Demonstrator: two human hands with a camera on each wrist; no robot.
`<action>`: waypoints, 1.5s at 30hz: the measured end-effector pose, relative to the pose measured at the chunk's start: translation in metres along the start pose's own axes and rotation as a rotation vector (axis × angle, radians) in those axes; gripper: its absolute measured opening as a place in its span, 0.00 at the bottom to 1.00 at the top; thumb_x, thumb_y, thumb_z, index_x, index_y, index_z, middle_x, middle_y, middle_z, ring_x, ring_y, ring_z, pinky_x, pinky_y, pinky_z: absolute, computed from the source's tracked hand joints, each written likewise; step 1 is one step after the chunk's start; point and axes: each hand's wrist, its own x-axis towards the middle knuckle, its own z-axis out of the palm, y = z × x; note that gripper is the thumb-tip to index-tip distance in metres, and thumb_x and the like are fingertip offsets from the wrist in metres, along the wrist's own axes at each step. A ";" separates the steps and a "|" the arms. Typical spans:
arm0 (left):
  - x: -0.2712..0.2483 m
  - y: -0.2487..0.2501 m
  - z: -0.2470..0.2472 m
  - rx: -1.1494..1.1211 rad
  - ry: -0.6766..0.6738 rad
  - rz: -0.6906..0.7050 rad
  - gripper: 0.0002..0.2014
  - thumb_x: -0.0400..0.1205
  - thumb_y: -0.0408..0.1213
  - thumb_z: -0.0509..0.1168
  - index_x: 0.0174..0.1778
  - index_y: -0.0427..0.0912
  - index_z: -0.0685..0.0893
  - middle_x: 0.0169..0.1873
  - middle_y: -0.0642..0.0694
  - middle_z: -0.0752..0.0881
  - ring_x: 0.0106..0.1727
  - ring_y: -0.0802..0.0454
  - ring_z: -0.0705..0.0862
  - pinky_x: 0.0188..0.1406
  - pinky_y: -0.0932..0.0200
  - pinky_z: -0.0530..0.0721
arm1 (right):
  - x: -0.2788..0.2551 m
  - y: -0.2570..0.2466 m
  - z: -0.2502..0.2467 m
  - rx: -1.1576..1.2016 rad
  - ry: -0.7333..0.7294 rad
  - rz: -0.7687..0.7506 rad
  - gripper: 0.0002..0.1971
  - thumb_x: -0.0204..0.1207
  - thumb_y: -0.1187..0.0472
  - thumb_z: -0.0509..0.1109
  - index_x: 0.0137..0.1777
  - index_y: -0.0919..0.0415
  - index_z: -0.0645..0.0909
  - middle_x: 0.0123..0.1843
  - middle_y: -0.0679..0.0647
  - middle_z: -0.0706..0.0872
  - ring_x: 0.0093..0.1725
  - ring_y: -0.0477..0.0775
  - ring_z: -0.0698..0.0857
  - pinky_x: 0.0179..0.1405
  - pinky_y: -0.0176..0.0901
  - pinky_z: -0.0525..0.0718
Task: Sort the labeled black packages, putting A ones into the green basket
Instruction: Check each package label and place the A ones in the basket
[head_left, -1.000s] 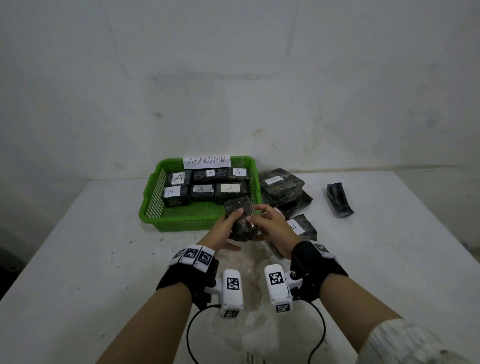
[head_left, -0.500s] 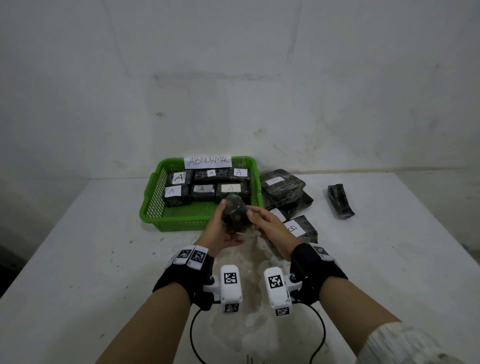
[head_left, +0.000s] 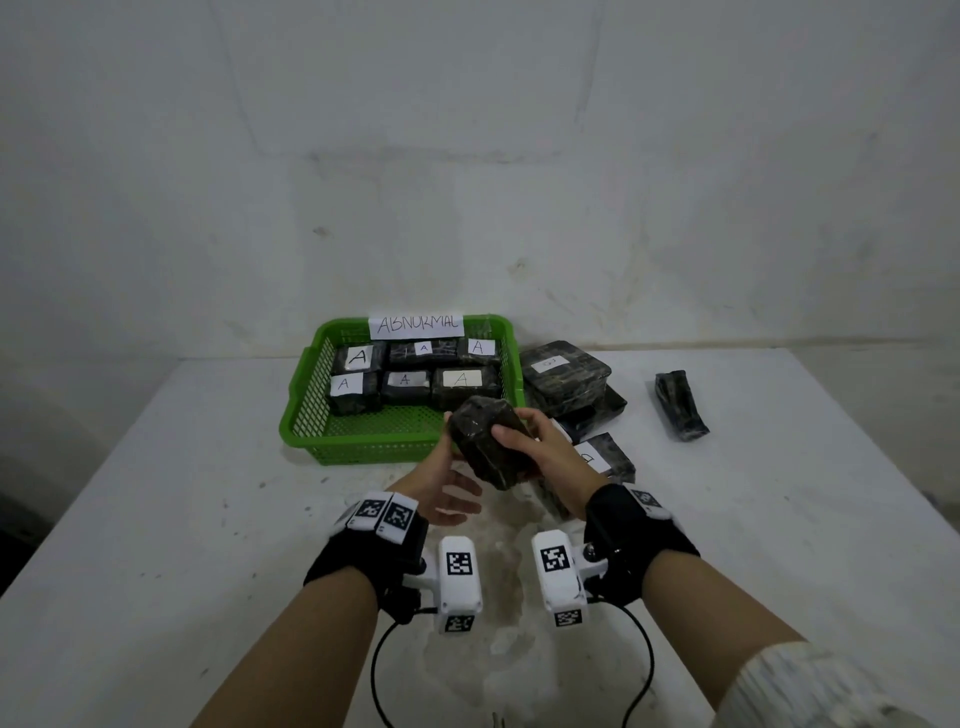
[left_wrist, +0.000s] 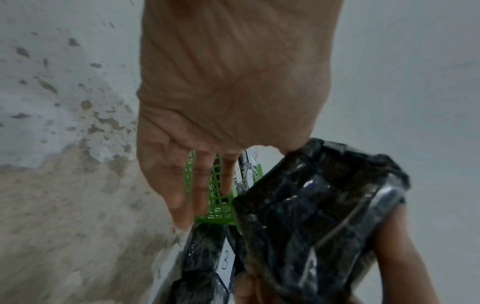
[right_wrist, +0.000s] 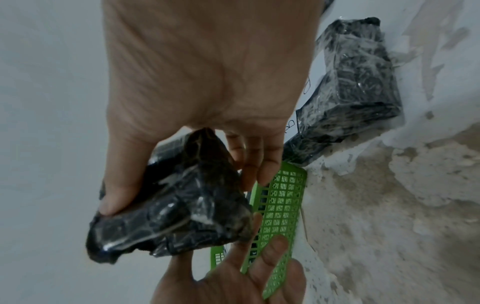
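Observation:
A black plastic-wrapped package (head_left: 485, 449) hangs tilted above the table, just in front of the green basket (head_left: 306, 415). My right hand (head_left: 530, 436) grips it, thumb on the near face and fingers behind, as the right wrist view shows on the package (right_wrist: 168, 222). My left hand (head_left: 449, 467) is at its left side with straight fingers (left_wrist: 200, 185), only touching the package (left_wrist: 311, 216). No label shows on the faces in view. The basket carries an "ABNORMAL" sign (head_left: 415, 325) and holds several packages marked A (head_left: 462, 382).
Right of the basket lies a stack of black packages (head_left: 566, 374). A package with a B label (head_left: 605, 457) sits below my right hand. One loose black package (head_left: 680, 405) lies farther right. The white table (head_left: 156, 519) has worn patches near its middle.
The package has passed from my left hand's grip to my right hand's, turning and coming slightly down and toward me. My left hand's fingers have straightened.

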 end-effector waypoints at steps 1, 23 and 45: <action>0.000 0.000 0.000 -0.009 0.030 0.032 0.36 0.78 0.70 0.39 0.58 0.45 0.78 0.44 0.40 0.83 0.40 0.48 0.84 0.35 0.60 0.79 | 0.001 0.002 0.000 -0.008 -0.030 0.046 0.27 0.71 0.51 0.77 0.68 0.57 0.76 0.62 0.59 0.84 0.57 0.60 0.87 0.56 0.51 0.87; 0.000 0.016 0.014 -0.104 0.104 0.448 0.26 0.80 0.38 0.67 0.74 0.52 0.70 0.62 0.41 0.81 0.58 0.47 0.83 0.59 0.40 0.83 | 0.003 0.008 -0.001 0.077 0.010 0.110 0.07 0.77 0.66 0.71 0.53 0.65 0.80 0.49 0.63 0.85 0.41 0.55 0.85 0.30 0.38 0.83; 0.000 0.016 0.047 -0.351 0.238 0.373 0.15 0.83 0.38 0.62 0.65 0.41 0.71 0.63 0.35 0.81 0.52 0.44 0.84 0.46 0.49 0.85 | 0.004 -0.004 -0.035 -0.378 0.071 -0.227 0.36 0.69 0.78 0.69 0.74 0.49 0.69 0.64 0.57 0.60 0.65 0.57 0.70 0.64 0.29 0.72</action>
